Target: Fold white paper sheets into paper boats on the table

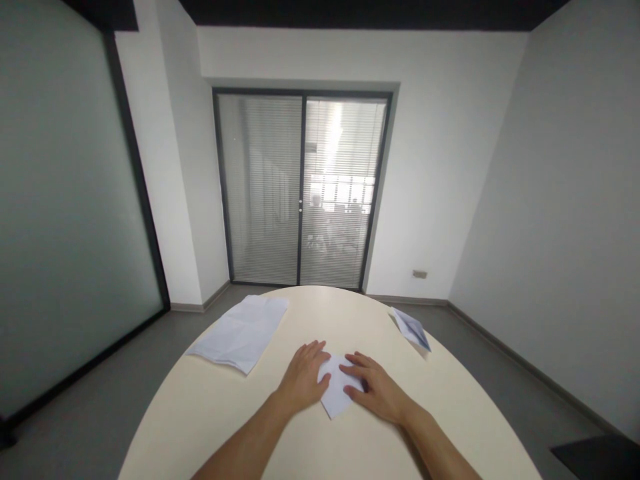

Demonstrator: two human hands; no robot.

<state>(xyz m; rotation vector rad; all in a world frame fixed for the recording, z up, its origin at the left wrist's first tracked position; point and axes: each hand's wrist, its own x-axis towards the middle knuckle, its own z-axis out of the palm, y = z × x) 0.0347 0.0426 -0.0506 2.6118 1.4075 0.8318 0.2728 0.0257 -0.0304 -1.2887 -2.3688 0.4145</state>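
Note:
A small folded sheet of white paper (334,395) lies on the pale round table (320,313), a pointed corner toward me. My left hand (306,377) rests on its left side, fingers stretched out and thumb over the paper. From the right, my right hand (374,387) reaches onto the same paper with its fingers spread. Both hands cover the paper's side edges, so its full outline is hidden.
Larger white sheets (245,330) lie on the table's left side. Near the right edge is a folded paper piece (413,329), partly raised. Beyond the table stand glass doors with blinds (303,190). A dark flat object (597,457) shows at the lower right.

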